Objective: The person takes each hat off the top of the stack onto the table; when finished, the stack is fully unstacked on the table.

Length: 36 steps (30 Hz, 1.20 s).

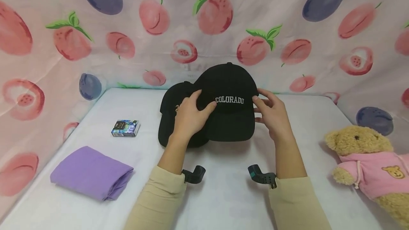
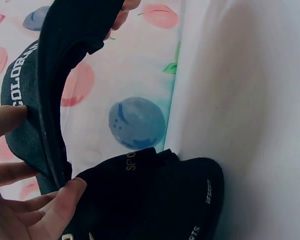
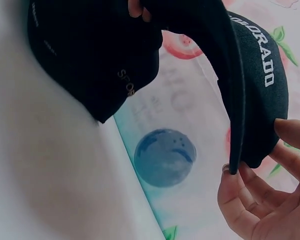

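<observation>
A black baseball cap [image 1: 228,84] with white COLORADO lettering is held up between both hands, its brim toward the person. My left hand [image 1: 190,115] grips the cap's left side, thumb on the front and fingers at the brim's edge. On the opposite side my right hand [image 1: 271,113] pinches it, thumb in front and fingers behind. Behind and to the left, a second black cap [image 1: 166,127] rests on the table, partly hidden by the left hand and the first cap. SPORT-like lettering marks this second cap [image 3: 100,55] in the right wrist view.
A small blue patterned box [image 1: 125,128] lies on the white table [image 1: 223,194] at left. Nearer is a folded purple cloth [image 1: 91,173]. A teddy bear [image 1: 372,168] in a pink hoodie lies at right. A fruit-print curtain [image 1: 134,59] hangs behind.
</observation>
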{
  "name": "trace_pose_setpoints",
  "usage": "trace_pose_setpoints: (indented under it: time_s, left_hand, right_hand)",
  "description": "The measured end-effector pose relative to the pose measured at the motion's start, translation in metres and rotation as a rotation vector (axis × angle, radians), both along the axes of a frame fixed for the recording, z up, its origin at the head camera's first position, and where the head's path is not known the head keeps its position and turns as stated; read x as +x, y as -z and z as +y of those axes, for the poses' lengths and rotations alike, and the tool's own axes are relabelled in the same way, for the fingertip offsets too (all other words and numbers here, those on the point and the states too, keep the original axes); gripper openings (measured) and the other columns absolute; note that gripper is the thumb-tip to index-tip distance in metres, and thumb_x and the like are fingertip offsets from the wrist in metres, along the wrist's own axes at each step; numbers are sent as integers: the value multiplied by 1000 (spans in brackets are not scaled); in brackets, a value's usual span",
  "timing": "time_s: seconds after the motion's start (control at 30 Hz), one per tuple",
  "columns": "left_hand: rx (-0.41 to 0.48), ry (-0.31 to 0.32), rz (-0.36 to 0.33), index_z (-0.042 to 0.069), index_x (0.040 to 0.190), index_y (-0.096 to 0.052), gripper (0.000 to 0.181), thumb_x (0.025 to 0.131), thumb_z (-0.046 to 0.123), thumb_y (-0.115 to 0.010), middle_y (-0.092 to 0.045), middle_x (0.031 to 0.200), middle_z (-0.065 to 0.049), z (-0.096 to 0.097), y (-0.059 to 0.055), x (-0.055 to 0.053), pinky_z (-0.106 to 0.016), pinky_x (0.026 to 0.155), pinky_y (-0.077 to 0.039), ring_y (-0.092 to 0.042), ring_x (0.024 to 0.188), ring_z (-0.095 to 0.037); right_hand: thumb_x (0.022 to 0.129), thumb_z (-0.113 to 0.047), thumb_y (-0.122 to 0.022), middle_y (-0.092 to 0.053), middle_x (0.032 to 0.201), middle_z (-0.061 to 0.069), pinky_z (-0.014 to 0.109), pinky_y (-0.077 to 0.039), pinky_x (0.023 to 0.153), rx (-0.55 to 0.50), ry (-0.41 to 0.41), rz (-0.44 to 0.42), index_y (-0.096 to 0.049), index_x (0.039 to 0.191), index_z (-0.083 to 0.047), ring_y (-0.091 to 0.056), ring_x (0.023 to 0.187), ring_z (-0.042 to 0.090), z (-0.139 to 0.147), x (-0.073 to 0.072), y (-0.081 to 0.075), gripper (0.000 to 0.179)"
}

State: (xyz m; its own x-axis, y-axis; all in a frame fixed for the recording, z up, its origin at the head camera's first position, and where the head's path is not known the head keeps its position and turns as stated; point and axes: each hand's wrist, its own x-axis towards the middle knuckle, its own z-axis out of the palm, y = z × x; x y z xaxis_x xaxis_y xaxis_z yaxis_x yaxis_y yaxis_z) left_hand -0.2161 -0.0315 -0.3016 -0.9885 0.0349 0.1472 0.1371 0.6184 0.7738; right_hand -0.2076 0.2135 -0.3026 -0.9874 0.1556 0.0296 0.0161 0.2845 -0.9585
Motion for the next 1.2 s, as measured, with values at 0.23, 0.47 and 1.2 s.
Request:
trace_pose_setpoints:
  time_s: [0.23, 0.47, 1.2]
  left_hand:
    - [-22, 45, -3, 15, 157, -45, 71, 98, 48, -65, -51, 155, -16, 10, -1, -5, -55, 117, -39, -48, 142, -35]
    - [-29, 66, 10, 15, 155, -49, 66, 98, 45, -66, -52, 156, -13, 17, -3, -11, -54, 118, -39, -48, 144, -33]
    - [-36, 136, -8, 17, 155, -48, 62, 100, 38, -66, -53, 155, -12, 45, 6, -22, -51, 110, -48, -54, 139, -33]
  right_hand:
    - [105, -44, -55, -56, 148, 16, 23, -60, 74, 23, 17, 9, -43, 159, -23, -65, 106, 18, 12, 4, 3, 59]
    - [106, -42, -54, -54, 147, 18, 24, -61, 75, 11, -18, -2, -40, 160, -21, -66, 104, 16, 23, 3, 4, 59]
    - [107, -39, -52, -51, 147, 20, 24, -61, 74, 48, -18, -17, -37, 161, -17, -66, 95, 7, 56, 2, 11, 60]
